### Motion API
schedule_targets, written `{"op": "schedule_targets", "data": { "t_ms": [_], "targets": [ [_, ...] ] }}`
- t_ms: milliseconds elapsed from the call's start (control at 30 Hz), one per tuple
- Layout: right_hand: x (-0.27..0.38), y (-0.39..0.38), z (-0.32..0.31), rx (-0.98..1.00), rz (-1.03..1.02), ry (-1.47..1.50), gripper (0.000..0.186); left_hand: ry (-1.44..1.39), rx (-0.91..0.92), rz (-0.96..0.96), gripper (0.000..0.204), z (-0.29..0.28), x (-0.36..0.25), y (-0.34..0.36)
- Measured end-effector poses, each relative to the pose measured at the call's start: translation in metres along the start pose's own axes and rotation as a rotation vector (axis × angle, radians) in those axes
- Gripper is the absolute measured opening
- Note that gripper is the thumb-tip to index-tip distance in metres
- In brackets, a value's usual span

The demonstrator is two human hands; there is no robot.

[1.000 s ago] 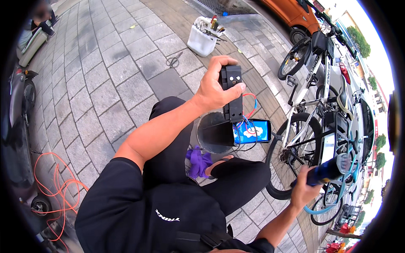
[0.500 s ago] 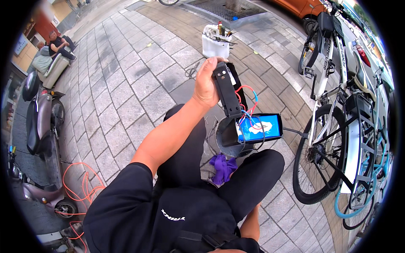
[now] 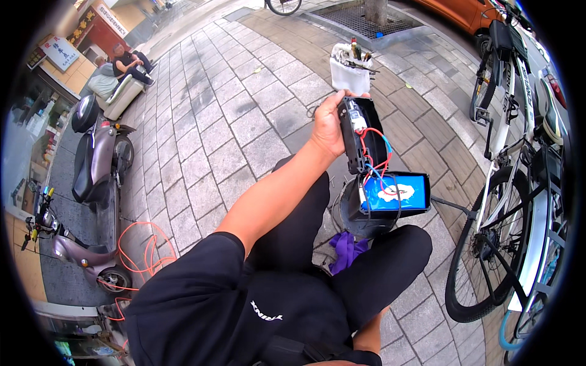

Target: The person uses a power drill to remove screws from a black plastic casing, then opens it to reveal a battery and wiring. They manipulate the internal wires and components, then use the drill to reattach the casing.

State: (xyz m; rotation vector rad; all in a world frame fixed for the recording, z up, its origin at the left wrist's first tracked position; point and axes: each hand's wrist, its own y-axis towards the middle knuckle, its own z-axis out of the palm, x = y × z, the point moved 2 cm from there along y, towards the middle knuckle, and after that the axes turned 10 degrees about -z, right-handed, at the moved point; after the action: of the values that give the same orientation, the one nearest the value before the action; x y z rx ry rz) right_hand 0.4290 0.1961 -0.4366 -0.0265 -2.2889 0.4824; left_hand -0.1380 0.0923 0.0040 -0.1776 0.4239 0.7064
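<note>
My left hand (image 3: 332,122) grips a black plastic housing (image 3: 360,146) by its side, with small parts and red and blue wires showing inside. The wires run down to an open black case holding a blue block with a white patch (image 3: 412,192). This case rests on a dark bucket-like object (image 3: 360,226), beside a crumpled purple cloth (image 3: 345,250). At the lower right my right forearm (image 3: 366,338) shows past my black-clad thigh; that hand is mostly hidden, so its fingers and anything in them cannot be made out.
A white tool container (image 3: 349,74) stands ahead. Bicycles (image 3: 488,238) are on the right. A scooter (image 3: 97,171) and orange hose (image 3: 145,232) are on the left. Two people (image 3: 125,67) sit at upper left. A tree grate (image 3: 360,21) and orange car (image 3: 448,15) are at the back.
My left hand has turned the housing, so its wired inside now shows. My right hand, earlier holding a dark blue cylinder, has dropped mostly out of sight. The view has swung leftward.
</note>
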Motion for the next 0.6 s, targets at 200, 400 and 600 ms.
{"op": "schedule_targets", "data": {
  "t_ms": [200, 400, 600],
  "targets": [
    [0.187, 0.045, -0.1, -0.288, -0.278, 0.383, 0.045, 0.0, -0.011, 0.045, 0.028, 0.004, -0.008, -0.007],
    [0.464, -0.002, -0.151, -0.248, -0.838, 0.739, 0.034, 0.041, 0.017, -0.04, 0.023, 0.012, -0.004, -0.002],
    [0.645, -0.119, -0.08, 0.249, -1.251, 0.234, 0.026, 0.021, 0.074, 0.001, 0.023, 0.009, 0.0, 0.002]
  ]
}}
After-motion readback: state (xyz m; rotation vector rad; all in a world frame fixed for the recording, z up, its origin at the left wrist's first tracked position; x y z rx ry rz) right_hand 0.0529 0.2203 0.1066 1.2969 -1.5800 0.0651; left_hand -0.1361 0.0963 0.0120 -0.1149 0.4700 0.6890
